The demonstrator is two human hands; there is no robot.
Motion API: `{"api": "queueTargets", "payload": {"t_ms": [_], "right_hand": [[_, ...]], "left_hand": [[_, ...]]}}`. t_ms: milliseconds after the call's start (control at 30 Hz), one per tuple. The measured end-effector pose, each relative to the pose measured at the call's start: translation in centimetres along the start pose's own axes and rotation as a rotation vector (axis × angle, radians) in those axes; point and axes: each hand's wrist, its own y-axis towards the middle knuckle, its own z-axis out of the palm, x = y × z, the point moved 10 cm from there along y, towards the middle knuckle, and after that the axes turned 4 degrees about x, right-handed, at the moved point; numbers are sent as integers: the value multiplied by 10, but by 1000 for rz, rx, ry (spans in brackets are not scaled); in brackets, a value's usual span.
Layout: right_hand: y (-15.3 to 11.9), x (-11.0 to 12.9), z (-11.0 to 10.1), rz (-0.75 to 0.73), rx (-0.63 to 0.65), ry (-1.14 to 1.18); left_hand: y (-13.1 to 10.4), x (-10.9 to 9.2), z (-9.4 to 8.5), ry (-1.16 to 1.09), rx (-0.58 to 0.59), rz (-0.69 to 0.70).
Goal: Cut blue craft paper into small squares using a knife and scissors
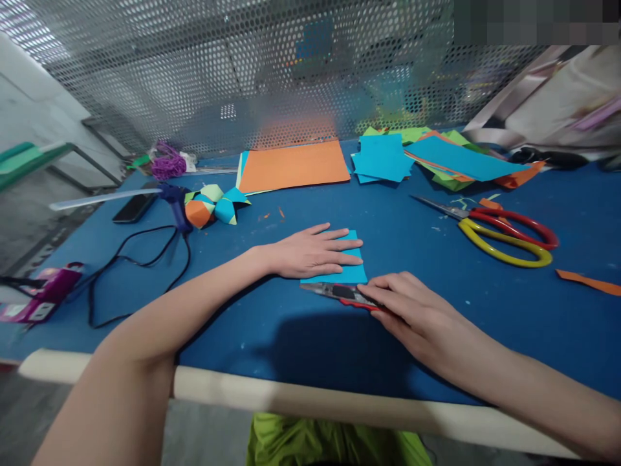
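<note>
My left hand (310, 252) lies flat with fingers spread, pressing a small blue paper square (352, 273) onto the table. Much of that paper is hidden beneath the palm and fingers. Along the paper's near edge, my right hand (412, 310) is closed around the right end of small red-and-black snips (342, 292). Their pointed metal tip faces left, close to the edge of the paper. Part of the handle is hidden by my fingers.
Red-and-yellow scissors (504, 236) lie to the right. Behind are an orange paper stack (295, 167), blue squares (381, 158) and a perforated metal panel (233, 71). Folded paper pieces (213, 204), a blue glue gun (175, 204), its cord and a phone (136, 204) sit left.
</note>
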Motion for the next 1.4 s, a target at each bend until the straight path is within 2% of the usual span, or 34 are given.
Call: {"api": "queueTargets", "payload": {"t_ms": [100, 200, 300, 400, 500, 600, 700, 800, 867, 933, 1100, 1167, 1267, 1400], "right_hand": [[-5, 4, -3, -30, 15, 39], [-13, -1, -19, -49, -33, 24], [-23, -25, -47, 20, -160, -46], [-35, -63, -74, 144, -297, -152], [-41, -94, -87, 199, -388, -295], [-35, -99, -82, 125, -324, -439], [-25, -83, -85, 64, -322, -545], [-7, -58, -91, 2, -339, -578], [12, -46, -88, -35, -289, -569], [36, -43, -78, -44, -180, -534], [94, -61, -43, 73, 187, -252], [110, -61, -31, 58, 279, -191], [121, -58, -18, 30, 340, -154], [118, -60, -10, 96, 360, -126]], "left_hand": [[0, -1, -1, -18, -21, 17], [-1, 0, -4, -72, -66, 29], [-3, 3, -12, -188, -155, 28], [-8, 8, -25, -320, -266, 12], [-16, 18, -42, -361, -385, -91], [-28, 37, -56, -329, -460, -322], [-34, 49, -50, -322, -347, -499], [-34, 50, -39, -290, -206, -560], [-34, 54, -35, -276, -176, -596], [-35, 59, -32, -294, -162, -626], [-35, 64, -27, -367, -152, -612], [-34, 60, -29, -381, -186, -572], [-31, 50, -36, -391, -263, -498], [-29, 38, -41, -421, -366, -403]]}}
